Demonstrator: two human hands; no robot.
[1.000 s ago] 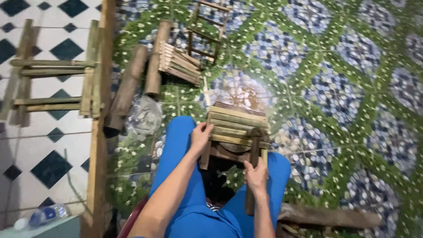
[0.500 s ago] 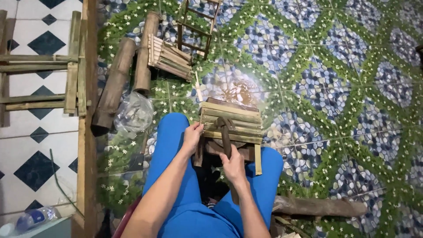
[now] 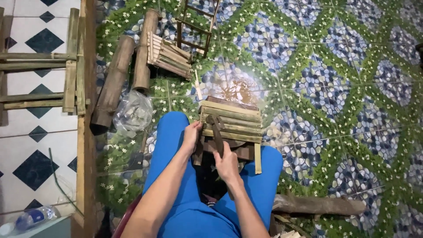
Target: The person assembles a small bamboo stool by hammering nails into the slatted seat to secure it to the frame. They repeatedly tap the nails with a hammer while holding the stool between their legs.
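Head view: one small bamboo stool [image 3: 231,125], slatted top already assembled, resting across the knees between both hands. Left hand [image 3: 192,137] curled around its left edge, steadying. Right hand [image 3: 227,164] closed on one dark tool [image 3: 217,132] laid over the slats; the work looks late-stage, fastening apparently unfinished. Beyond the left hand, on the floor: two bamboo logs [image 3: 115,79], one slat bundle [image 3: 169,55], one clear plastic bag [image 3: 132,112]. Near the right hand: one log [image 3: 319,205].
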